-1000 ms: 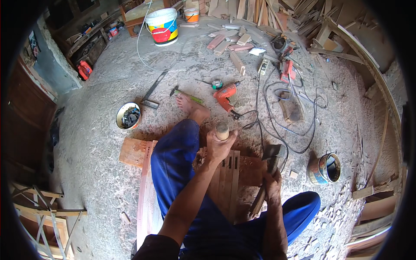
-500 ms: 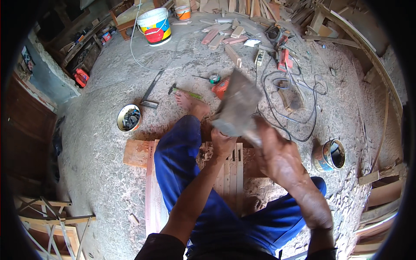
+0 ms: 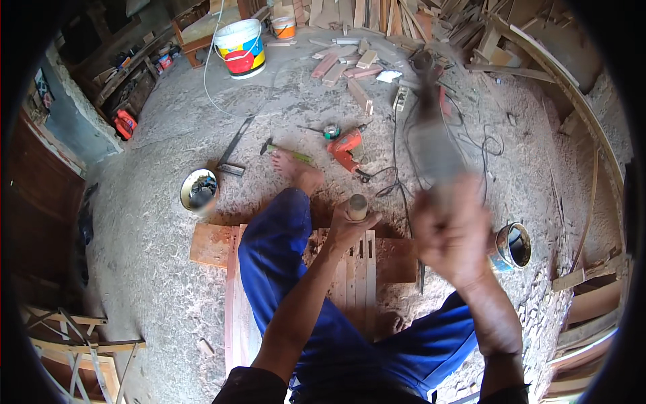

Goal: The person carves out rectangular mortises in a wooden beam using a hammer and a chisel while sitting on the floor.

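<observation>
My left hand (image 3: pixel 350 227) is wrapped round an upright chisel (image 3: pixel 358 204), whose round wooden handle end faces up; its blade is hidden below the fist. Beneath it lie long wooden pieces (image 3: pixel 351 283) side by side, with narrow slots cut near their far ends. To the right, my right hand (image 3: pixel 452 232) is closed on a mallet (image 3: pixel 436 151) raised off the chisel and smeared by motion. My left leg lies across the wooden pieces.
Past my foot lie a hammer (image 3: pixel 296 155), a red drill (image 3: pixel 345 149) with its cord, and a try square (image 3: pixel 232 168). A tub of dark bits (image 3: pixel 200 190) stands left, another tub (image 3: pixel 511 246) right. Wood offcuts (image 3: pixel 367 59) and a colourful bucket (image 3: pixel 240 50) are farther back.
The mallet has swung up and away to the right from above my left hand, baring the chisel's handle end and the drill. My left hand stays in place.
</observation>
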Demonstrator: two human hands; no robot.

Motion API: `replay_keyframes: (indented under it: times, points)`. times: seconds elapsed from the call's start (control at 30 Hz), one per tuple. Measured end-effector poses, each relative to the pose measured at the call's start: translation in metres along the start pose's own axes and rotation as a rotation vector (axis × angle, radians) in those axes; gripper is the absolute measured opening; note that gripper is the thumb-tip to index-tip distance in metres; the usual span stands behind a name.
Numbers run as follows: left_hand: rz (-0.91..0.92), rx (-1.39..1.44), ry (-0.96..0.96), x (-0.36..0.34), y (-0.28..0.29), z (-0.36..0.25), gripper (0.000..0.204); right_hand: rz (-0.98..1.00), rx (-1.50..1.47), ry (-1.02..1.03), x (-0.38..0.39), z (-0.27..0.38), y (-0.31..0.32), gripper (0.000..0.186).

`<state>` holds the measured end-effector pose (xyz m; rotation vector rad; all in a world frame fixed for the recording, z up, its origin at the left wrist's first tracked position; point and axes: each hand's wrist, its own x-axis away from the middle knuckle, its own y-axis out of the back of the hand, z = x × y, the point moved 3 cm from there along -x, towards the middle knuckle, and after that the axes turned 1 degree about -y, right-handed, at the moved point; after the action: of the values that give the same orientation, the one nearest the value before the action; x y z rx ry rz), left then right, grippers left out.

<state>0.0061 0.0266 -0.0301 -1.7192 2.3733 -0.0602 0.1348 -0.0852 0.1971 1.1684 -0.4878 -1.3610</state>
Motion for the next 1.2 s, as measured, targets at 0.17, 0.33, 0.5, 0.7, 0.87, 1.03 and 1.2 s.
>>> replay_keyframes:
  times: [0.17,0.33,0.5,0.7,0.87,1.03,1.2]
  points:
    - [-0.068,-0.318,-0.373,0.025,-0.002,0.001,0.024,0.461,0.239,-0.096,0.019,-0.037,-0.061,0.049]
    - [-0.214,-0.383,-0.409,0.025,0.006,0.002,0.018,0.339,-0.23,-0.401,0.051,-0.039,-0.067,0.051]
    - [-0.278,0.148,-0.12,-0.011,0.032,-0.027,0.016,0.057,-0.38,-0.465,0.079,-0.043,-0.076,0.047]
    - [-0.288,0.154,-0.195,0.011,0.025,-0.024,0.018,0.144,-0.602,-0.645,0.081,-0.045,-0.076,0.03]
    - [-0.248,0.096,-0.147,0.015,0.015,-0.019,0.019,0.063,-0.687,-0.581,0.087,-0.052,-0.089,0.047]
    - [-0.279,0.016,-0.188,0.017,0.008,-0.005,0.017,0.016,-0.485,-0.405,0.089,-0.052,-0.091,0.053]
    - [-0.196,-0.164,-0.288,0.02,-0.004,-0.006,0.013,0.14,-0.346,-0.35,0.066,-0.036,-0.072,0.053]
